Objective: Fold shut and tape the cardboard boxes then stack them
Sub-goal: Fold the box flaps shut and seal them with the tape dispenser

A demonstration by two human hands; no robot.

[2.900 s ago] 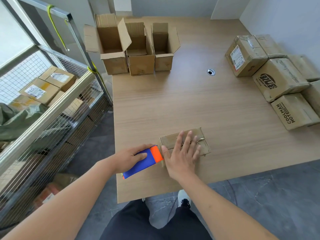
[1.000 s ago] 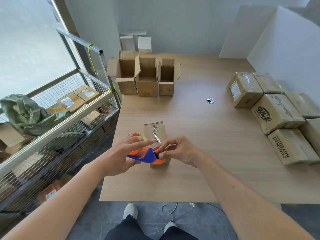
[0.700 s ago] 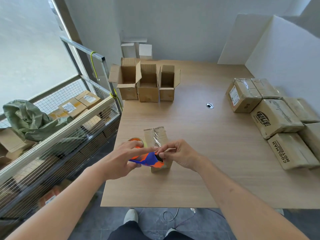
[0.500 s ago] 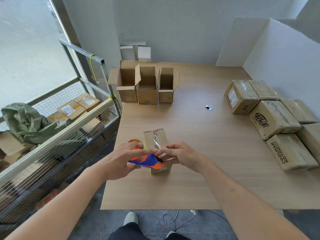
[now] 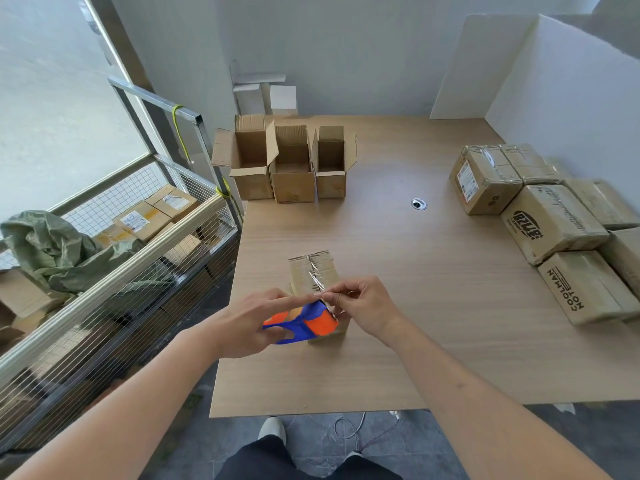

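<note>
Left hand (image 5: 247, 325), near the worktop's front edge, grips a blue and orange tape dispenser (image 5: 303, 323), its forefinger stretched along the top toward the cutter. Right hand (image 5: 363, 306) meets it from the right, thumb and fingertips pinching the clear tape (image 5: 317, 280) at the dispenser's toothed end. Both hands sit directly over a small closed cardboard box (image 5: 313, 282), which stands on the wooden worktop (image 5: 398, 278) close to its front left corner; a strip of clear tape runs along the seam of the box's top, from its far edge back to the fingers. Three open boxes (image 5: 291, 161) stand side by side at the worktop's far left, flaps raised, touching one another. A round cable grommet (image 5: 418, 204) lies in the worktop toward the far middle. Along the right edge, a group of sealed boxes (image 5: 550, 223) lies packed together against a white wall panel (image 5: 568, 98), several bearing printed labels or logos. Beyond the worktop's left edge stands a wire-mesh cart (image 5: 114, 265) with a metal frame, holding further labelled parcels (image 5: 152, 213) and a crumpled green sack (image 5: 52, 247). Below the front edge, the person's dark trousers (image 5: 294, 462), one light shoe (image 5: 273, 429) and a loose cable (image 5: 349, 429) on the grey floor are visible.
</note>
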